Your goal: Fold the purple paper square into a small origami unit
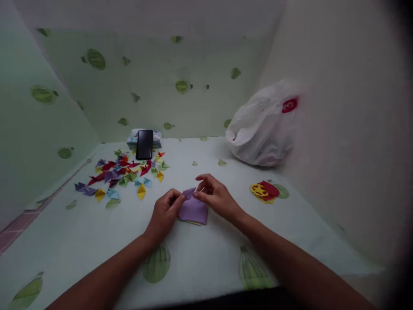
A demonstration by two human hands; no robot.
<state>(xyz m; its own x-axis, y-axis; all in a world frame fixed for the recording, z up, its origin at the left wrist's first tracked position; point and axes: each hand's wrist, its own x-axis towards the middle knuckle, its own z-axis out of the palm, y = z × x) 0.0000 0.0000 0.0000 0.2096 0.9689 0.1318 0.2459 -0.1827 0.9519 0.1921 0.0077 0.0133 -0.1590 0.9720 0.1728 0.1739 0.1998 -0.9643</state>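
My left hand (166, 209) pinches a small folded purple paper (189, 193) between thumb and fingers. The thumb of my right hand (217, 196) is at the paper's right corner, while its fingers are curved and stand apart from the thumb. Just below the folded piece lies a stack of square paper sheets (194, 212), purple on top, with a yellowish edge showing underneath. A spread pile of folded paper pieces (124, 174) in red, purple, yellow, blue and green lies to the left, beyond my left hand.
A black phone (144, 145) leans against a tissue box (157, 140) behind the pile. At the back right sits a white plastic bag (263, 129). Red and yellow cut-out pieces (264, 190) lie to the right on the balloon-patterned surface (206, 267). Walls rise around it.
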